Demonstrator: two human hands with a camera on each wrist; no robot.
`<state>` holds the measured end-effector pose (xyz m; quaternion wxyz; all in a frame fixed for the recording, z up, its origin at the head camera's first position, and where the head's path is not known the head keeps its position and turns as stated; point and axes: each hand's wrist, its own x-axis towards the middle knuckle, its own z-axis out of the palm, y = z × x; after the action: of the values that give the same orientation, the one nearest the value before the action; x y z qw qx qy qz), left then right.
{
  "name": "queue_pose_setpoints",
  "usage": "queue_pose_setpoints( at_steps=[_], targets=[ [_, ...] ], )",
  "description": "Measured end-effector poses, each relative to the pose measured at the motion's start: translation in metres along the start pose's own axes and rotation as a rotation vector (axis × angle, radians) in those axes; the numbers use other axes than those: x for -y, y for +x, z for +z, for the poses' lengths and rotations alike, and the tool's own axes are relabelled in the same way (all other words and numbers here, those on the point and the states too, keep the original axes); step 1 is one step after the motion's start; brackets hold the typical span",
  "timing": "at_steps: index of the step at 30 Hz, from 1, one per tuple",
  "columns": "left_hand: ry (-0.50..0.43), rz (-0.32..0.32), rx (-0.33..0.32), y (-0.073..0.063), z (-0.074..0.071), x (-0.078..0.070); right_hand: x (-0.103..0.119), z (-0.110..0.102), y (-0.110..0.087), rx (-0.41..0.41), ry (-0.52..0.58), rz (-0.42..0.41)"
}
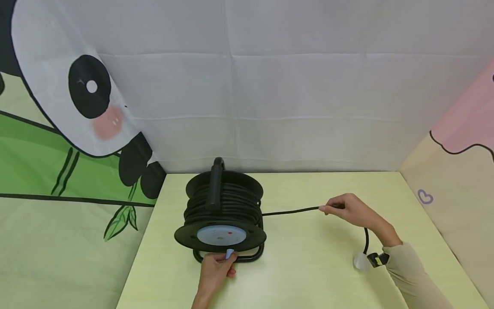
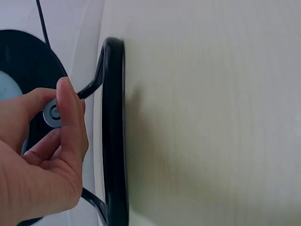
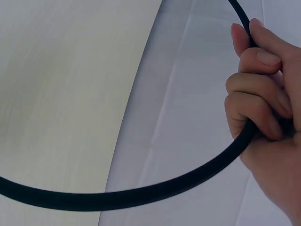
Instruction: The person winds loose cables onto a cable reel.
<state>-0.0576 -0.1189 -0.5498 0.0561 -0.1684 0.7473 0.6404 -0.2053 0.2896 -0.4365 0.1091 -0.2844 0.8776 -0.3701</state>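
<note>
A black cable reel [image 1: 221, 206] stands on the table with black cable wound round its drum. At the front of its disc my left hand [image 1: 217, 270] pinches a small light-blue crank knob [image 1: 229, 253] between thumb and fingers; the knob's round end [image 2: 52, 113] shows in the left wrist view. Out to the right, my right hand [image 1: 353, 210] grips the free stretch of cable [image 1: 291, 212], which runs nearly straight to the drum. In the right wrist view the fingers [image 3: 254, 87] curl round the cable, and a loop [image 3: 141, 197] of it hangs below the hand.
The cable ends in a white plug [image 1: 361, 261] low beside the right wrist, near a small black-and-yellow piece [image 1: 378, 259]. The reel has a black tube stand [image 2: 115, 132] and a top handle [image 1: 215, 189]. A white cloth backdrop [image 1: 293, 107] rises behind the table [image 1: 308, 274].
</note>
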Motion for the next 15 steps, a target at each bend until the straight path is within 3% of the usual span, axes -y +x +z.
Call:
queue_pose_setpoints(
  at_steps=[6, 15],
  targets=[
    [-0.013, -0.019, -0.073, 0.001, -0.021, 0.004, -0.005, 0.007, -0.004, 0.012, 0.032, 0.013],
    [-0.013, -0.062, -0.166, -0.003, -0.045, -0.003, -0.01, 0.019, -0.004, 0.042, 0.054, 0.004]
  ],
)
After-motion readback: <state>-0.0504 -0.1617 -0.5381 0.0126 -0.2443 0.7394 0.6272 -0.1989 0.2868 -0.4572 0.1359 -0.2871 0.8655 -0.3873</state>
